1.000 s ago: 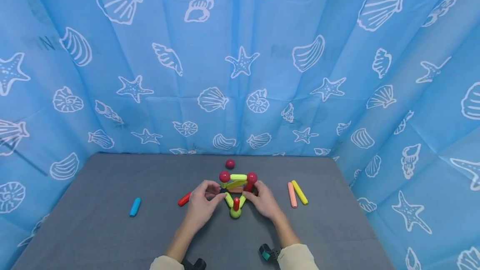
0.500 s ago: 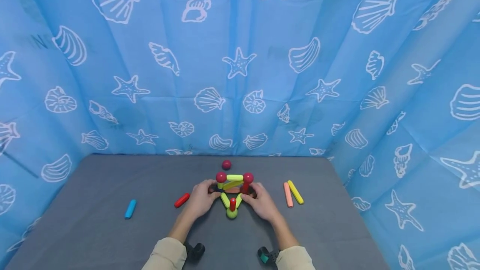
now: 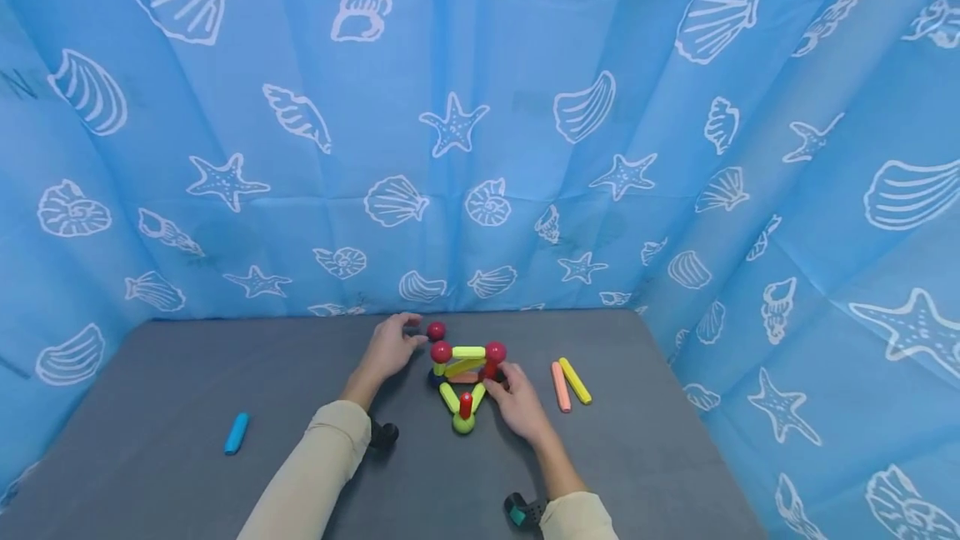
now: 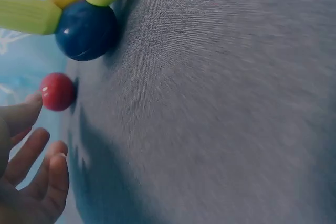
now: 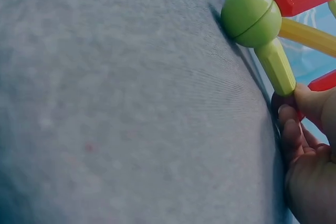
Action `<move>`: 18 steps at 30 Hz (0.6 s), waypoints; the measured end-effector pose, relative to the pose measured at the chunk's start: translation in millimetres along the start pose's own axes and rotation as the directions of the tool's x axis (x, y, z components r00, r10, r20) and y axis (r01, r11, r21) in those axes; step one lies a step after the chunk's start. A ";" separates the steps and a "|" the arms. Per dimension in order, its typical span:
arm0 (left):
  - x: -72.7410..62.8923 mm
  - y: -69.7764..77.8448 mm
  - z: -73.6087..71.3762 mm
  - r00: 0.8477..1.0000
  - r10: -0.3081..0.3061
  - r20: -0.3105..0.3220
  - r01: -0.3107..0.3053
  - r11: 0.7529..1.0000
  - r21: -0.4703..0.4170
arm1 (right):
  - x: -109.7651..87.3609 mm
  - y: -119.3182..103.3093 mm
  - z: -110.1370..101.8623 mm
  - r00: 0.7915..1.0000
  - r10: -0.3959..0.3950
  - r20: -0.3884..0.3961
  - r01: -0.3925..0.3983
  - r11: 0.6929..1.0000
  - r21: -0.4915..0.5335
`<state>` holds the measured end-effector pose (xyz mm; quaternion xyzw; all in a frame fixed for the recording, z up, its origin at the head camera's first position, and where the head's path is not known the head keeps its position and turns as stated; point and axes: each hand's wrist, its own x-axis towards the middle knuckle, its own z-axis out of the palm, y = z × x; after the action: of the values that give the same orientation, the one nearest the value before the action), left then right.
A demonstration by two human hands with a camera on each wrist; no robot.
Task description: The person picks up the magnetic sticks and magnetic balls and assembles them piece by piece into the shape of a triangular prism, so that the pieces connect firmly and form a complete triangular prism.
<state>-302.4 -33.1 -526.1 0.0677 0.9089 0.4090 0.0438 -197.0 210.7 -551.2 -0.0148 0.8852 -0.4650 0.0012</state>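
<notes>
A frame of magnetic building sticks and balls [image 3: 468,352] stands mid-table in the head view. Its triangular base has a green ball [image 5: 252,17] in front and a dark blue ball [image 4: 86,30] at back left; an upright red stick [image 3: 466,405] rises from the front. Two red balls joined by a light green stick form the top. My right hand [image 3: 519,398] pinches the dark ball [image 5: 276,102] at the base's right corner, which its fingers partly cover. My left hand [image 3: 390,344] reaches behind the frame, fingers parted, beside a loose red ball [image 3: 436,331].
To the right lie a pink stick [image 3: 561,387] and a yellow stick [image 3: 575,381] side by side. A blue stick [image 3: 236,433] lies at the left of the grey table [image 3: 420,490]. A blue shell-patterned curtain [image 3: 450,223] hangs behind the table.
My left hand has let go of the frame's left corner and moved back toward the loose red ball. My right hand stays at the right corner. The left forearm now covers the loose red stick.
</notes>
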 end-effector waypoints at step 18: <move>2.4 -2.7 -20.2 0.998 0.041 -0.040 -0.042 0.999 -0.030 | 3.0 8.1 2.2 0.997 0.076 0.014 -0.077 0.995 0.070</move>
<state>-307.8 -49.4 -514.9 0.0779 0.9016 0.4252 0.0183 -200.2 213.4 -559.0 0.0164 0.8681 -0.4954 0.0247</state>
